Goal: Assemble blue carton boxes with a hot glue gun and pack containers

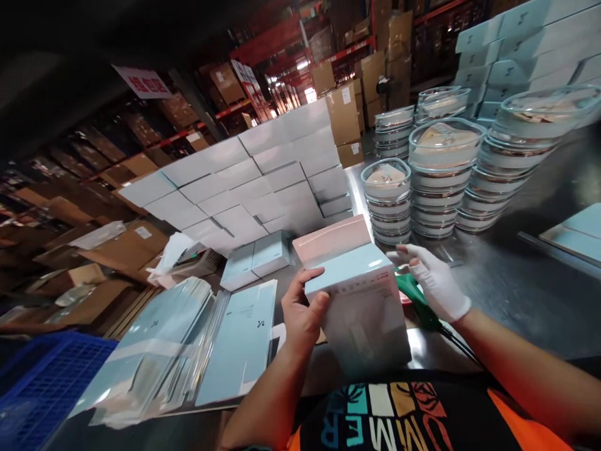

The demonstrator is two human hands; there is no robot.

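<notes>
My left hand (pixel 303 310), bare, grips the left side of a pale blue and white carton (pixel 361 300) that stands on the metal table (pixel 516 282), its pinkish top flap raised. My right hand (pixel 434 282) wears a white glove and hovers at the carton's right side with fingers spread, over a green tool (pixel 416 297) lying on the table; whether it touches the tool is unclear.
Flat unfolded blue cartons (pixel 235 338) lie in piles at the left. A wall of finished boxes (pixel 263 181) stands behind. Stacks of round glass dishes (pixel 441 175) fill the right rear. A blue crate (pixel 42 388) is at the lower left. Shelving with brown cardboard boxes lies beyond.
</notes>
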